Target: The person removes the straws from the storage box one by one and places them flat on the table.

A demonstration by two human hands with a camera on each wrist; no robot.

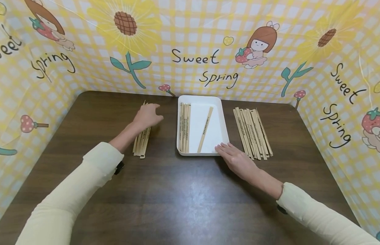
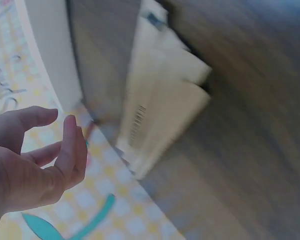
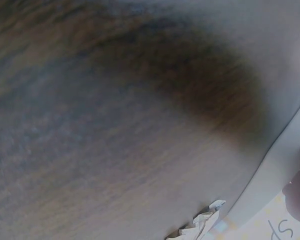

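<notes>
My left hand (image 1: pixel 148 115) hovers over the left pile of slim brown paper-wrapped sticks (image 1: pixel 142 143), covering its upper part in the head view. In the left wrist view its thumb and fingers are loosely bent and apart, holding nothing, with the sticks (image 2: pixel 150 95) beside them. At the near right corner of a shallow white tray (image 1: pixel 203 154), my right hand (image 1: pixel 239 163) rests its extended fingertips on the rim. Inside the tray, several wrapped sticks (image 1: pixel 184 127) lie side by side along the left wall. One single stick (image 1: pixel 205 129) lies slanted near the middle.
Right of the tray, another pile of wrapped sticks (image 1: pixel 252 134) is fanned on the dark wooden table (image 1: pixel 177 197). A yellow checked cloth (image 1: pixel 196 30) with printed flowers and lettering rises behind the table and along both sides.
</notes>
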